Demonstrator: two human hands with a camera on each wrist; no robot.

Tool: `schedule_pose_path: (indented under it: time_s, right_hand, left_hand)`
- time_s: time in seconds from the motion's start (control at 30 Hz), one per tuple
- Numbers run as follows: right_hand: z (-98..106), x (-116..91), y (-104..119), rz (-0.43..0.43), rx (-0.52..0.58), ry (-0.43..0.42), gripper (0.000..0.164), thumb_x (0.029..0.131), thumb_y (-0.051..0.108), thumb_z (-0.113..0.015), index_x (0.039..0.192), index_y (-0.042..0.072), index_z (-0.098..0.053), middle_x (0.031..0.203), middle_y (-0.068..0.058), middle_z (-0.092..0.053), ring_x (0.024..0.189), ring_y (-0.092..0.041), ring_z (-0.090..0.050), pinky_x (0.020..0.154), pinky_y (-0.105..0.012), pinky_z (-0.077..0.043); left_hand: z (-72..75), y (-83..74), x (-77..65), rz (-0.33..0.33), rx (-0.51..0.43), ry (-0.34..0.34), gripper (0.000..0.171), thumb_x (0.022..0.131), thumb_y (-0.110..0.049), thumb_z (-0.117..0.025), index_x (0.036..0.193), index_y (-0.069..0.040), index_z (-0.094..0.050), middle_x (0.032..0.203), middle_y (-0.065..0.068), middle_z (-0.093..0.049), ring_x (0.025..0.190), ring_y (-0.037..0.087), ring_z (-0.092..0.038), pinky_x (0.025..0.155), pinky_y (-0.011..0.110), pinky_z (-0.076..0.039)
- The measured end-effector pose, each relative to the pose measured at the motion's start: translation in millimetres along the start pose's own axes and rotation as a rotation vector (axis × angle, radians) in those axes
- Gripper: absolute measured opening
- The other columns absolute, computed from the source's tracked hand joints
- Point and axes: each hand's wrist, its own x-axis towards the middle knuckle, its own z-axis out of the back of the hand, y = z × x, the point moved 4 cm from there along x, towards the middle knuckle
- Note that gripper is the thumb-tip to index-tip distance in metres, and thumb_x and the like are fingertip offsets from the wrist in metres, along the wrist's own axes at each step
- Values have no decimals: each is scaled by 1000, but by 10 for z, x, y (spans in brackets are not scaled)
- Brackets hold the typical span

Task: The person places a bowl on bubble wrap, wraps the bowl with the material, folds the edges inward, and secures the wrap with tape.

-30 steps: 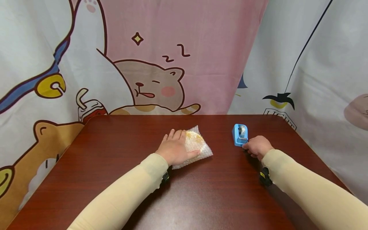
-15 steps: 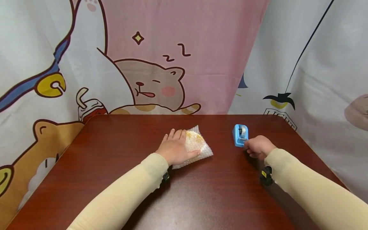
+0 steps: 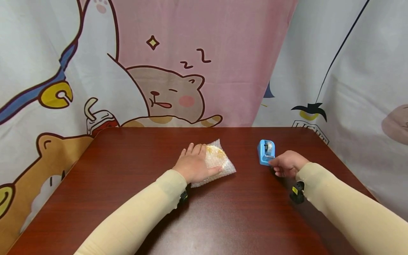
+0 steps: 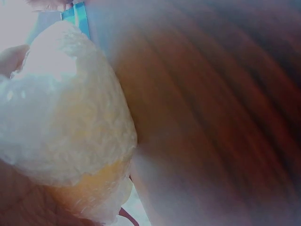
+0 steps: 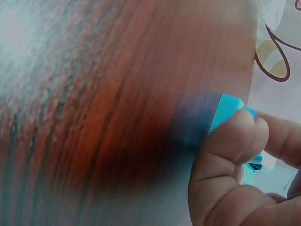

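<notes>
My left hand [image 3: 192, 164] lies flat on a bubble-wrap package [image 3: 221, 161], fingers spread and thumb across its near side. Something yellowish shows through the wrap; in the left wrist view the package [image 4: 80, 108] bulges thickly. At the right, a light-blue tape dispenser [image 3: 266, 152] holding a roll of clear tape [image 3: 269, 147] stands on the table. My right hand [image 3: 288, 164] has its fingers curled, with thumb and index finger pinching the dispenser's near corner. In the right wrist view the thumb overlaps the blue dispenser [image 5: 228, 110], and the fingertips' contact is partly hidden.
Both things lie on a dark red-brown wooden table [image 3: 127, 163]. A printed cartoon curtain [image 3: 242, 71] hangs right behind the table's far edge and along its sides. Dark wrist cameras [image 3: 297, 192] sit under the cuffs.
The tape dispenser has slid slightly toward me, with my right fingertips staying at its near corner. My right wrist has shifted a little to the right. The left hand and package are unmoved.
</notes>
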Motion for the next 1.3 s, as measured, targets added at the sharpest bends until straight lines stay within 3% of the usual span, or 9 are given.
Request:
schedule_pose_path:
  time_s: [0.5,0.8,1.0,1.17,1.3]
  right_hand:
    - [48,12,-61,-32,1,52,24,106,13,-62,113,-10,-65,76,0,-61,72,-13,-57,77,-29,-61]
    - [59,8,-58,-33,74,30,21,107,16,-61,102,-2,-70,71,2,-58,72,-13,-56,79,-30,-61]
    - [43,14,-81,-22,126,17,17,108,14,-57,103,0,-64,72,2,-58,73,-13,-56,79,-31,-59]
    - [28,15,-92,-24,154,2,28,109,18,-52,85,7,-63,73,2,-58,75,-13,-56,79,-31,-58]
    - [21,9,-93,-25,170,2,29,111,22,-50,92,6,-64,74,3,-60,74,-12,-57,79,-30,-57]
  left_hand:
    - [-7,1,8,4,2,2,116,90,-90,-40,169,-7,-18,175,11,-23,163,41,-16,131,56,-18]
    - [-9,3,-2,10,-1,-2,118,89,-90,-41,169,-7,-19,175,12,-24,163,41,-17,131,57,-19]
    - [-10,0,2,11,4,-1,117,89,-91,-40,169,-7,-19,175,11,-23,163,40,-16,131,57,-18]
    - [-8,-4,2,11,6,0,117,89,-91,-40,169,-8,-19,175,11,-23,163,40,-16,132,56,-18]
    - [-5,-7,1,11,7,-2,117,89,-91,-40,169,-8,-19,175,11,-23,163,40,-16,131,57,-19]
